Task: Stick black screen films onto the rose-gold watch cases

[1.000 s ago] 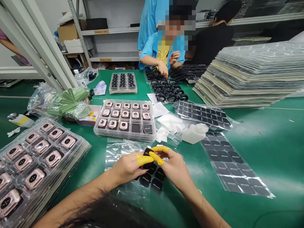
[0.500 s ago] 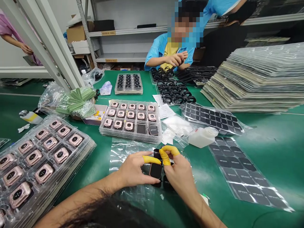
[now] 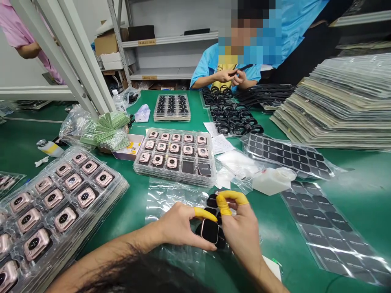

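Note:
My left hand [image 3: 180, 226] grips a smartwatch case [image 3: 209, 231] between thumb and forefinger. The case has a black screen facing up and a pinkish-gold rim. Just to its right, my right hand [image 3: 240, 213] is pinched closed, and what its fingertips hold is hidden. Yellow finger cots cover fingers on both hands. Partly under my hands lies a sheet of black square screen films [image 3: 211, 200], with clear plastic [image 3: 165, 203] to its left.
A tray of watch cases [image 3: 175, 173] stands ahead, and stacked trays [image 3: 100, 207] sit left. Film sheets [image 3: 332, 232], a white bottle [image 3: 273, 181] and a tall sheet stack [image 3: 336, 101] are right. Across the table, a co-worker's hands [image 3: 233, 76] handle a black strap.
My view has swung slightly left, so everything sits further right. My left hand still holds the watch case, and my right hand stays pinched beside it. The co-worker's hands have shifted.

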Demonstrator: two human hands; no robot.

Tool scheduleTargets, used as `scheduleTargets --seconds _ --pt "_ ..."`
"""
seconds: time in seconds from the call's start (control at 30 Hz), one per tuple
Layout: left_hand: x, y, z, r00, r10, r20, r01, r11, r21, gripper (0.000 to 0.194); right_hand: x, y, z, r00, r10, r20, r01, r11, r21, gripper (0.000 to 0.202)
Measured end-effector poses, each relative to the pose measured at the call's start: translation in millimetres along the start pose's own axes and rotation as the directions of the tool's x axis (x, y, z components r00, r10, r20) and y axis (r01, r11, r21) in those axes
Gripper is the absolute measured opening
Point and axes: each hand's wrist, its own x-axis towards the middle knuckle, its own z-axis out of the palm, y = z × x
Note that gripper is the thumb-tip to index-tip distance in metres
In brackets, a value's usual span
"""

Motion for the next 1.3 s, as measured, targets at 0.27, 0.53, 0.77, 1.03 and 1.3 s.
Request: scheduleTargets --seconds 0.27,0.53,0.77,1.03,1.3 --pt "3.9 4.0 -7.0 0.965 -0.148 -0.218 0.109 0.977 -0.184 0.062 15.8 -20.2 -36.9 0.942 0.185 0.28 -0.24 0.954 0.177 0.072" --pt "3.0 0.3 -4.8 0.966 -0.084 -0.245 0.087 0.996 0.004 0.058 5.5 -29.6 -14.9 0.818 0.298 0.491 -0.41 0.902 0.134 0.065" --pt "1.6 4.6 -4.7 0.967 -0.079 -0.244 0.101 0.991 0.082 0.058 5.5 -31.3 -14.3 0.802 0.323 0.502 -0.439 0.889 0.13 0.063" --pt "2.1 6.1 -5.2 0.967 -0.063 -0.246 0.094 0.989 0.116 0.055 5.9 -31.8 -11.5 0.808 0.34 0.481 -0.457 0.877 0.148 0.064" --pt "1.8 8.3 -6.3 0.969 -0.081 -0.233 0.113 0.986 0.125 0.055 6.1 -27.2 -10.9 0.802 0.336 0.494 -0.444 0.888 0.117 0.065"
